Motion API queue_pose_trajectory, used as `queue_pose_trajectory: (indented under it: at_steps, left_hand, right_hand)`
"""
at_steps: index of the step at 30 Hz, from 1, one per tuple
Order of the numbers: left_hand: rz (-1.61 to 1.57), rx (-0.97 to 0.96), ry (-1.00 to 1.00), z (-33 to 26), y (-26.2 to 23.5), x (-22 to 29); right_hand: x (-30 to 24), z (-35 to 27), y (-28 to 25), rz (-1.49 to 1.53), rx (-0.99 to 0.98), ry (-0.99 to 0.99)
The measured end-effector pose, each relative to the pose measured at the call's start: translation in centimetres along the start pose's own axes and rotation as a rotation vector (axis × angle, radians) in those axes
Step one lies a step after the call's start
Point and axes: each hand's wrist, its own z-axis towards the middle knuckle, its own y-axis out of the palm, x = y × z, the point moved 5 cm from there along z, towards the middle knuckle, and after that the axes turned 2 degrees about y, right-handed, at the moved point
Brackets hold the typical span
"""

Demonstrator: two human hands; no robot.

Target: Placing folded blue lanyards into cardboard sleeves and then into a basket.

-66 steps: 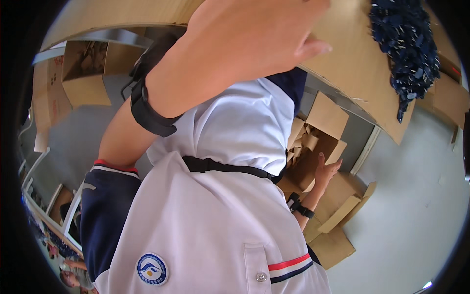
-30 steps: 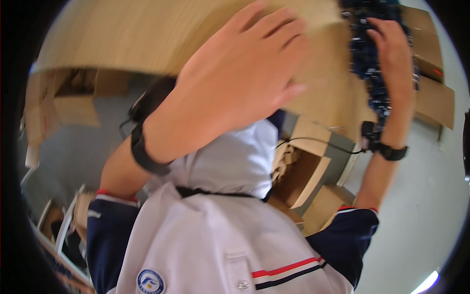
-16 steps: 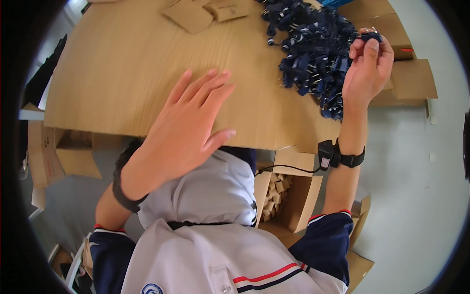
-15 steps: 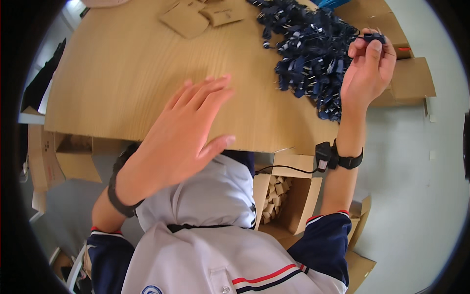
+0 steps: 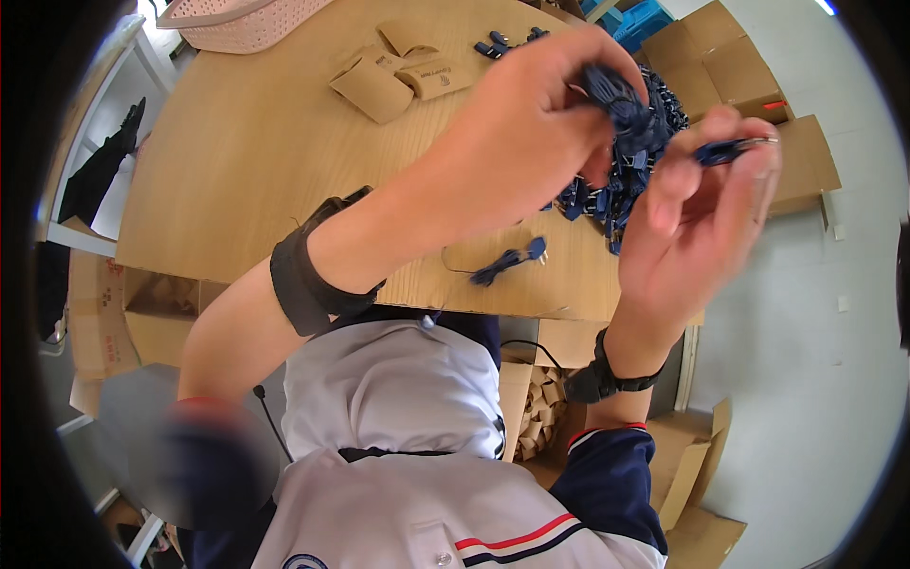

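The left hand (image 5: 545,123) is curling fingers around a looped navy cord bundle (image 5: 623,106) above a tangled pile (image 5: 621,190); the right hand (image 5: 697,213) is pinching a metal-pronged navy plug (image 5: 718,152). A coiled cord (image 5: 507,264), unseen earlier, is lying on the wood-grained table (image 5: 237,166); the left hand is no longer empty.

2 hands (image 5: 540,123) (image 5: 690,223), 2 held cbls (image 5: 621,104) (image 5: 722,152), 1 bskt (image 5: 245,23)

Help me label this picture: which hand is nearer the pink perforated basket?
Left. The left hand is right of the pink perforated basket; the right hand is farther right.
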Motion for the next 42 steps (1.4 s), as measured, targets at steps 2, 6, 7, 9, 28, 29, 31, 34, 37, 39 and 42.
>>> queue_pose_trajectory:
  at_steps: [2,6,7,9,28,29,31,34,37,39,42]
  left_hand:
    - [0.145,0.143,-0.118,-0.5,-1.2,0.9]
    - [0.222,0.193,-0.202,0.2,-1.4,2.2]
    - [0.217,0.090,-0.171,-0.1,-1.8,2.5]
    - [0.214,-0.010,-0.145,-0.4,-2.4,2.8]
    - [0.980,-0.262,0.097,-3.4,-9.1,1.2]
    - [1.227,-0.275,0.040,-2.8,-10.9,1.1]
    - [1.691,-0.368,0.083,-2.4,-15.1,-0.6]
    - [1.829,-0.370,0.172,-2.9,-18.3,-2.8]
    - [1.831,-0.332,0.036,-2.9,-17.3,-1.5]
    - [1.649,-0.201,-0.097,-2.9,-15.1,1.0]
    - [0.808,0.020,-0.086,-5.0,-12.2,3.9]
  right_hand:
    - [0.9,-1.2,-0.7,0.043,0.199,0.162]
    - [3.3,-2.3,-1.0,-0.103,0.154,0.474]
    - [3.5,-2.1,-0.8,-0.138,0.151,0.483]
    - [3.8,-1.9,-0.8,-0.144,0.102,0.551]
    - [1.1,-1.3,0.3,-0.413,-0.290,-0.234]
    - [0.7,-1.0,0.4,-0.480,-0.289,-0.249]
    - [0.2,-0.4,0.9,-0.589,-0.253,-0.292]
    - [-0.2,0.3,1.6,-0.629,-0.166,-0.288]
    - [-0.9,0.7,2.4,-0.722,-0.208,-0.387]
    - [-1.8,1.1,2.9,-0.780,-0.210,-0.414]
    - [-2.5,1.5,3.3,-0.806,-0.167,-0.483]
